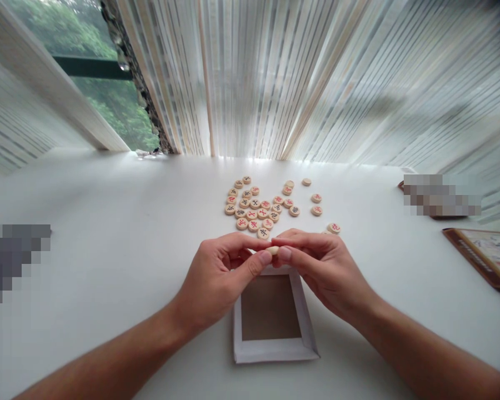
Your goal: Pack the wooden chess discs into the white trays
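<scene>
Between the fingertips of both hands is one pale wooden xiangqi piece (273,251), seen edge-on. My left hand (227,269) pinches its left side with thumb and forefinger. On the right side, my right hand (320,261) grips it the same way. Below the hands lies a shallow white cardboard box (275,353) with a bare brown bottom; its far rim is partly covered by my fingers. Just beyond the hands, several round xiangqi pieces (253,214) with red or black characters lie spread on the table. A few stand apart to the right, one partly hidden behind my right hand.
The white table (120,233) reaches back to striped curtains (250,78) and a window at the left. At the right edge lies a brown-bordered flat box (483,258), with a blurred-out object (441,195) behind it. Another blurred-out dark object (12,261) is at the left edge.
</scene>
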Available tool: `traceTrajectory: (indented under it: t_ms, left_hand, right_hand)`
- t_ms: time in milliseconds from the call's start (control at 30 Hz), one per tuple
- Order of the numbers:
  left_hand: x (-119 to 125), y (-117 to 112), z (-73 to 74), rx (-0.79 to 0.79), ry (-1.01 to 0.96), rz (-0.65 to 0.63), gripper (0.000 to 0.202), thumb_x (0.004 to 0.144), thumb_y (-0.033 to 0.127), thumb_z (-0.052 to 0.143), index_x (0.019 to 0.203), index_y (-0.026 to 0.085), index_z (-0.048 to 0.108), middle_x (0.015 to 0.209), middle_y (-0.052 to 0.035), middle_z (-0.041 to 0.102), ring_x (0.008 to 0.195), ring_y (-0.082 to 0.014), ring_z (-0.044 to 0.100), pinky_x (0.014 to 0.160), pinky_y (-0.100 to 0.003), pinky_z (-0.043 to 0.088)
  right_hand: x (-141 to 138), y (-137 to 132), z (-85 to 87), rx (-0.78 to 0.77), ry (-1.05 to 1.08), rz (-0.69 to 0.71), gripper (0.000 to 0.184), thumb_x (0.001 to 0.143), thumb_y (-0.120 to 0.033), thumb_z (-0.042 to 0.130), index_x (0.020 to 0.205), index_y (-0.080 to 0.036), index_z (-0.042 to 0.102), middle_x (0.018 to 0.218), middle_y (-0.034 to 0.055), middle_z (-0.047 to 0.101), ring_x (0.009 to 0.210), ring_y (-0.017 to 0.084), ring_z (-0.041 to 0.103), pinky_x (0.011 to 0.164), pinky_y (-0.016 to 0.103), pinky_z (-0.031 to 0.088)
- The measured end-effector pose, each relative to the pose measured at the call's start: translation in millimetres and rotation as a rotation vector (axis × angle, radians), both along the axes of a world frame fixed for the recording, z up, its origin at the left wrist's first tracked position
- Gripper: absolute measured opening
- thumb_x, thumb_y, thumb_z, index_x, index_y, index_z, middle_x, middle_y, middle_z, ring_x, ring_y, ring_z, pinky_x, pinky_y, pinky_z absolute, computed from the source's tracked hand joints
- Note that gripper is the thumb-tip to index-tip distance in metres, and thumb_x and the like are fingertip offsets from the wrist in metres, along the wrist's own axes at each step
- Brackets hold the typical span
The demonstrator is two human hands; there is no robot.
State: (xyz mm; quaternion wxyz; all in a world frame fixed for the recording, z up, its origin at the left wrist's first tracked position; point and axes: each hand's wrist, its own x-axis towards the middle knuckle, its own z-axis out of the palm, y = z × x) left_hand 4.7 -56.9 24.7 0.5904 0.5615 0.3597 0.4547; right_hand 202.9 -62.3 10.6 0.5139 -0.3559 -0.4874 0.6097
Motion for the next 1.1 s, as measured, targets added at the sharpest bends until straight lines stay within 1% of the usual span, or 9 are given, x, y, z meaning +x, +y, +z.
traceTrajectory:
  t_ms: [133,200,300,400,500,600,800,967,1100]
  left_hand:
    - [-0.3,0.5,-1.8,-0.006,0.015,0.021,0.019,0.083,0.026,0.092,0.099,0.019,0.088,0.083,-0.0033,0.082,0.074,-0.0157,0.075,0.068,-0.021,0.061]
    - [-0.3,1.1,-0.6,-0.009,0.014,0.013,0.018,0.083,0.027,0.091,0.098,0.019,0.088,0.081,-0.0036,0.081,0.072,-0.0158,0.073,0.067,-0.022,0.061]
    - [0.1,1.9,2.9,-0.037,-0.005,-0.007,0.017,0.084,0.03,0.09,0.096,0.018,0.089,0.078,-0.0044,0.08,0.068,-0.015,0.07,0.064,-0.022,0.06]
    - [0.5,3.0,5.4,-0.078,-0.027,-0.002,0.017,0.081,0.029,0.093,0.094,0.018,0.089,0.071,-0.0027,0.077,0.063,-0.013,0.066,0.061,-0.021,0.059]
    - [0.4,4.6,4.2,-0.099,-0.045,-0.006,0.019,0.079,0.028,0.094,0.094,0.017,0.089,0.068,-0.0018,0.075,0.06,-0.0119,0.063,0.059,-0.021,0.058]
    - [-0.3,6.2,0.0,-0.111,-0.069,0.004,0.022,0.082,0.03,0.091,0.099,0.016,0.088,0.075,-0.004,0.078,0.06,-0.0119,0.064,0.058,-0.023,0.058]
    - [-2.4,7.3,-4.8,-0.146,-0.106,-0.015,0.032,0.084,0.028,0.091,0.112,0.016,0.085,0.074,-0.003,0.078,0.059,-0.0111,0.066,0.058,-0.022,0.058]
    - [-2.7,6.9,-3.8,-0.177,-0.132,-0.021,0.031,0.083,0.028,0.092,0.11,0.014,0.084,0.072,-0.0029,0.078,0.058,-0.0105,0.067,0.058,-0.021,0.059]
    - [-1.2,5.8,-1.7,-0.22,-0.153,-0.018,0.034,0.075,0.028,0.098,0.102,0.014,0.084,0.07,-0.0026,0.079,0.055,-0.0118,0.067,0.057,-0.023,0.062]
  right_hand:
    - [-1.6,-0.1,-1.6,0.059,-0.03,-0.015,0.009,0.087,-0.024,0.091,0.095,-0.028,0.09,0.095,0.0041,0.08,0.089,0.015,0.074,0.078,0.023,0.061]
    - [-2.2,-0.4,-1.6,0.053,-0.025,-0.012,0.008,0.087,-0.024,0.091,0.094,-0.027,0.09,0.094,0.0041,0.08,0.087,0.015,0.074,0.077,0.023,0.062]
    - [-2.3,-0.9,0.8,-0.03,0.019,0.013,0.008,0.087,-0.028,0.09,0.094,-0.024,0.089,0.089,0.004,0.079,0.08,0.015,0.075,0.076,0.026,0.065]
    - [-2.2,-0.6,3.8,-0.134,0.066,0.028,0.017,0.085,-0.033,0.092,0.099,-0.023,0.089,0.089,0.0051,0.083,0.078,0.018,0.079,0.079,0.032,0.068]
    - [-2.5,0.4,5.2,-0.2,0.092,0.042,0.024,0.083,-0.034,0.094,0.103,-0.024,0.089,0.091,0.0064,0.085,0.077,0.016,0.08,0.082,0.03,0.068]
    - [-3.0,1.3,5.8,-0.229,0.12,0.051,0.027,0.082,-0.034,0.095,0.106,-0.025,0.088,0.094,0.0062,0.086,0.078,0.015,0.08,0.081,0.026,0.067]
    - [-3.0,2.3,6.1,-0.233,0.16,0.069,0.027,0.082,-0.032,0.095,0.108,-0.026,0.088,0.089,0.0038,0.085,0.071,0.01,0.078,0.075,0.02,0.066]
    - [-3.0,1.0,2.4,-0.191,0.123,0.034,0.028,0.08,-0.03,0.097,0.107,-0.028,0.088,0.088,0.002,0.086,0.07,0.009,0.077,0.073,0.018,0.066]
    - [-4.4,-1.5,1.3,-0.109,0.045,-0.02,0.03,0.076,-0.029,0.099,0.105,-0.028,0.089,0.084,0.0027,0.085,0.072,0.015,0.08,0.074,0.025,0.07]
